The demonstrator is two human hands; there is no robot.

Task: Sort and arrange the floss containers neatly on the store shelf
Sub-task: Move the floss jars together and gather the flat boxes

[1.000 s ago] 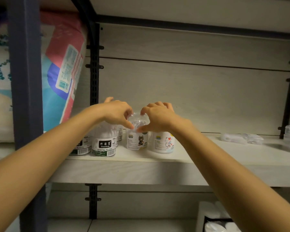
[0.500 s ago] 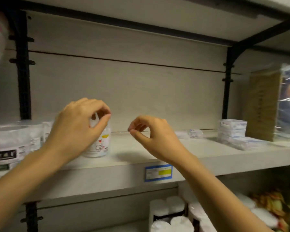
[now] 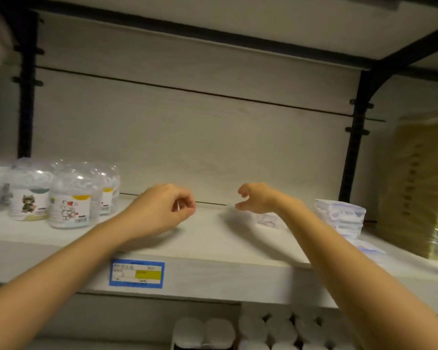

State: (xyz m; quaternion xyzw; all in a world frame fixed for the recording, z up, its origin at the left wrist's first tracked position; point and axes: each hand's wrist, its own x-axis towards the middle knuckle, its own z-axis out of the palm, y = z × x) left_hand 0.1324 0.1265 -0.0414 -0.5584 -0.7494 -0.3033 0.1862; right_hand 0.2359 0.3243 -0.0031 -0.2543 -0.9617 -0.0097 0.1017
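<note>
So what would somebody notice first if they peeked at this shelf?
Probably the two bare hands: the left hand and the right hand hover over the middle of the shelf, with nothing visibly in them. Next come the clear floss jars with cartoon animal labels, bunched at the shelf's left end. Then the blue and yellow price tag on its front edge.

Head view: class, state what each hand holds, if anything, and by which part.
Nothing is held. The left hand is curled on itself above the shelf. The right hand hangs open, short of the flat packets.
</note>
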